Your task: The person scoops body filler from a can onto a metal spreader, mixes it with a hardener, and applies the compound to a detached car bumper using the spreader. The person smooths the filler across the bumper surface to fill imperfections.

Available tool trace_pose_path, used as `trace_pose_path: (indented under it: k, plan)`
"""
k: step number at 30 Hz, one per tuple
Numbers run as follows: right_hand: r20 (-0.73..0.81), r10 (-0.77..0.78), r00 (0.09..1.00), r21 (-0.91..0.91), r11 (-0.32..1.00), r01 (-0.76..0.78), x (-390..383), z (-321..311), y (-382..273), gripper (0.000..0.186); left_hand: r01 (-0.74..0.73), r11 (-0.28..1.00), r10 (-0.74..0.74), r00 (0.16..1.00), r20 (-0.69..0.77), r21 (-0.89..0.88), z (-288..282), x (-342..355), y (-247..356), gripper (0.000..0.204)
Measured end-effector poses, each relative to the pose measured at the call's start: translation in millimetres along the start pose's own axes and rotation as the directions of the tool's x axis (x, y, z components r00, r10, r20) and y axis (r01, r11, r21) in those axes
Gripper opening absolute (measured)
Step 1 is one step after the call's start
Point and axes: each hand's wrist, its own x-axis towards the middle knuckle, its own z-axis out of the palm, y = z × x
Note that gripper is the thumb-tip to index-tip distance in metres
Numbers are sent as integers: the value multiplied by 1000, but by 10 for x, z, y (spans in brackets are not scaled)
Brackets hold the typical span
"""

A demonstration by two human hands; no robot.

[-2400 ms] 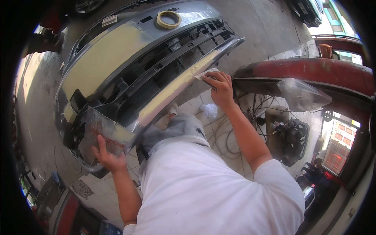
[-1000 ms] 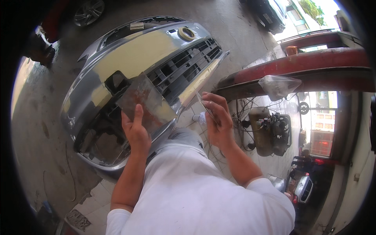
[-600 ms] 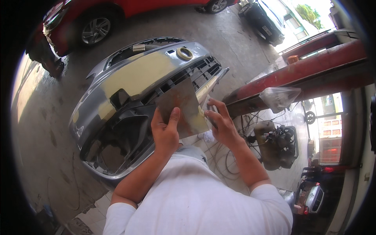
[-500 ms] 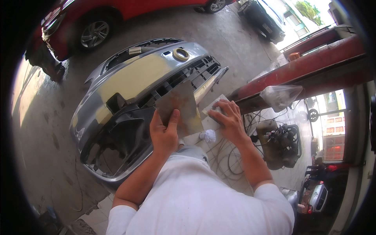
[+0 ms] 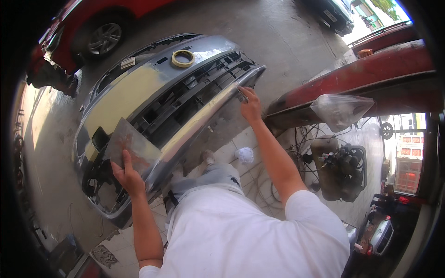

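A grey car bumper with broad patches of yellowish filler lies in front of me, its black grille openings facing my side. My left hand grips a thin, stained rectangular plate, held over the bumper's left part. At the bumper's pale lower strip, toward its right end, is my right hand. Its fingers are pinched on a small flat spreader, mostly hidden now; its edge seems to meet the strip. A yellow roll of masking tape rests on top of the bumper.
A red lift post with a clear plastic bag is on the right. Below it stand a dark compressor and looped hoses. A crumpled white wad lies on the tiles. Behind the bumper is a red car.
My right hand has moved forward from beside the plate to the bumper's lower strip, carrying the spreader. My left hand has shifted left and down with the plate. The view has shifted as well.
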Motion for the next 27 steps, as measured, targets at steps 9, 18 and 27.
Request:
trace_pose_path:
  k: [9, 18, 27]
  plan:
    - [146, -21, 989, -77, 997, 32, -1011, 257, 288, 65, 185, 923, -348, 777, -525, -338, -436, -242, 26, 65]
    - [256, 261, 931, 795, 491, -356, -57, -60, -1436, 45, 131, 915, -163, 985, -53, -382, -492, -16, 61, 52]
    - [864, 203, 462, 424, 203, -882, -842, 1645, -3145, 40, 227, 826, -299, 952, -60, -517, -1427, 201, -42, 41]
